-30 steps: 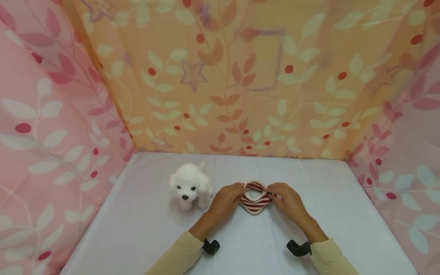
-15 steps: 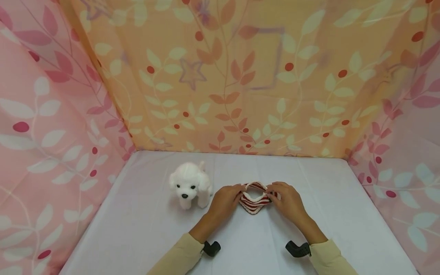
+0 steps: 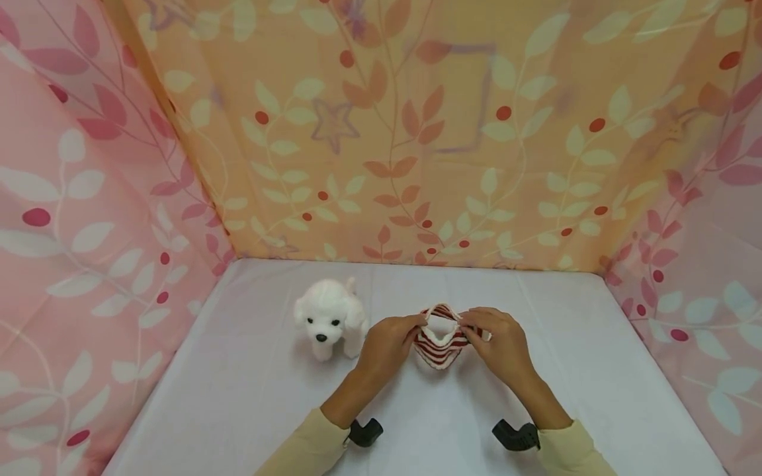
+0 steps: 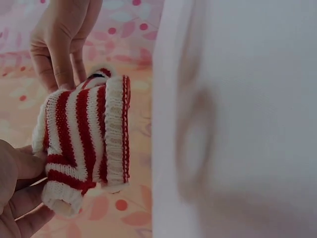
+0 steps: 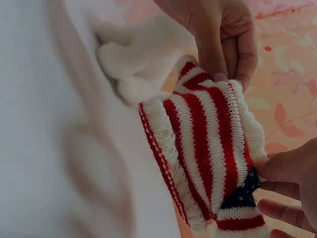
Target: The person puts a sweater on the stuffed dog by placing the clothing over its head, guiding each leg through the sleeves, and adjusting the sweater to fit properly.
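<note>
A small knitted sweater [image 3: 439, 352] with red and white stripes hangs between both hands, neck opening upward. Its ribbed cream hem edged in red and a short sleeve show in the left wrist view, where the sweater [image 4: 81, 129] is clear of the table. A navy patch with white flecks [image 5: 242, 191] marks the shoulder by the right hand. The left hand [image 3: 385, 344] pinches the neck edge on the left side, thumb against fingers. On the opposite side, the right hand [image 3: 503, 340] pinches the collar the same way. Some fingertips are hidden behind the knit.
A white plush dog [image 3: 329, 317] stands on the white-covered table [image 3: 428, 430], just left of the left hand. Floral curtains [image 3: 381, 198] close in the back and sides. Black wrist cameras [image 3: 366, 433] sit below both hands near the beige sleeves.
Both hands have raised the sweater from the table, and its collar now stands wider and more upright. The right hand has shifted its grip slightly along the edge. The dog has stayed put.
</note>
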`<state>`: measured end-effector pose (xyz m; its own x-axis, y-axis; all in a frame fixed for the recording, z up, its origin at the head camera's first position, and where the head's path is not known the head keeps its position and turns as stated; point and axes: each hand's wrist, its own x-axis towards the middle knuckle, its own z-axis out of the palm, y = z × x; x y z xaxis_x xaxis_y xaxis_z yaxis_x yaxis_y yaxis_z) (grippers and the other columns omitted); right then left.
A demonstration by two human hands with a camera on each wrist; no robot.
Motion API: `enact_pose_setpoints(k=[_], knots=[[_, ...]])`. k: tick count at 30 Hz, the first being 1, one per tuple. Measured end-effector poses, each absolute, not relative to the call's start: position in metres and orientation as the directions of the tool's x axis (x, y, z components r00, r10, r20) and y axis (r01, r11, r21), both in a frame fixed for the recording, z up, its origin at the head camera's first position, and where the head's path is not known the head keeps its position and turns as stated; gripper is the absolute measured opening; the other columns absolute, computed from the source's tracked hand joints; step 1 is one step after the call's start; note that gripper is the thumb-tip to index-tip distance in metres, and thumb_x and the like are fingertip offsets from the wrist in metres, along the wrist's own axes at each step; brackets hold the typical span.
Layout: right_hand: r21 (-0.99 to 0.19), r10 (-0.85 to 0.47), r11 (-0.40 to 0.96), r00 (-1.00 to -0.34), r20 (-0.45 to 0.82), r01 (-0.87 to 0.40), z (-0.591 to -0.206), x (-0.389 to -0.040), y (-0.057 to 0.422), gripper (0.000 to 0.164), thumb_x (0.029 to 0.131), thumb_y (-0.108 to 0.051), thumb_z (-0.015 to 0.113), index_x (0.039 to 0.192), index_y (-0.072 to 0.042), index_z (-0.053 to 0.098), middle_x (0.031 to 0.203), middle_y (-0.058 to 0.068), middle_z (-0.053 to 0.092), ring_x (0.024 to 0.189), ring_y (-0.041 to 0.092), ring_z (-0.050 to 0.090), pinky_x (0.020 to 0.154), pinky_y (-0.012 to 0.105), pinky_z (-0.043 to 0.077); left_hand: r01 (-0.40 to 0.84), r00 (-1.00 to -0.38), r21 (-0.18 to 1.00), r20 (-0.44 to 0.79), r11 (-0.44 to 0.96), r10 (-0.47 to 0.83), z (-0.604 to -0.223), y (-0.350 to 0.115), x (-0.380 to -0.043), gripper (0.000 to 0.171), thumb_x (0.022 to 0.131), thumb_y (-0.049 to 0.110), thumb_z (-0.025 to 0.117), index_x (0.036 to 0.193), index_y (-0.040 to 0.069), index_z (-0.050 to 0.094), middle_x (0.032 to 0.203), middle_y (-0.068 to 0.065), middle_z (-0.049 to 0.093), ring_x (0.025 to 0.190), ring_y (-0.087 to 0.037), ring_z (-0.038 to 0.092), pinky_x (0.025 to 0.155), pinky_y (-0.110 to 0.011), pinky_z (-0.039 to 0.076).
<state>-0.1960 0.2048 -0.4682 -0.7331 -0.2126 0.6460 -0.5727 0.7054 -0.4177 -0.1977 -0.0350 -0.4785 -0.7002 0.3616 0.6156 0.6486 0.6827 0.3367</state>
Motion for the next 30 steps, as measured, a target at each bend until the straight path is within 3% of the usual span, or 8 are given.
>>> enact_pose_setpoints(k=[7,17,23,30], knots=[[-0.426,-0.193,0.651,-0.679,0.708,-0.628,-0.444,-0.184,0.196,0.026,0.073,0.004,0.087,0.097,-0.006,0.081,0.103,0.006,0.076,0.104,0.026,0.068,0.09,0.046,0.049,0.709,-0.639,0.356,0.69,0.609,0.34,-0.454,-0.044,-0.185,0.027,0.089,0.0,0.076,0.115,0.007,0.075,0.114,-0.005,0.075,0.106,-0.016,0.071,0.086,-0.026,0.056],[-0.464,-0.177,0.581,-0.661,0.729,-0.668,-0.411,-0.171,0.172,0.026,0.077,0.002,0.086,0.102,-0.006,0.081,0.103,0.005,0.076,0.106,0.025,0.067,0.095,0.039,0.046,0.756,-0.503,0.264,0.82,0.599,0.273,-0.419,-0.067,-0.173,0.028,0.083,-0.004,0.08,0.11,0.004,0.076,0.107,-0.008,0.076,0.101,-0.02,0.073,0.083,-0.03,0.058],[-0.482,-0.159,0.516,-0.632,0.758,-0.708,-0.401,-0.174,0.157,0.026,0.077,0.002,0.085,0.102,-0.006,0.081,0.104,0.004,0.076,0.106,0.023,0.068,0.098,0.034,0.045,0.734,-0.493,0.243,0.833,0.634,0.251,-0.405,-0.086,-0.169,0.033,0.081,-0.005,0.08,0.112,0.003,0.076,0.108,-0.009,0.076,0.1,-0.023,0.073,0.085,-0.037,0.058],[-0.483,-0.17,0.451,-0.604,0.779,-0.75,-0.394,-0.182,0.131,0.025,0.079,0.001,0.085,0.102,-0.006,0.081,0.104,0.003,0.076,0.106,0.022,0.068,0.098,0.037,0.047,0.704,-0.493,0.258,0.848,0.662,0.193,-0.391,-0.109,-0.163,0.034,0.082,-0.008,0.078,0.114,0.003,0.075,0.112,-0.01,0.075,0.102,-0.026,0.073,0.087,-0.043,0.057]])
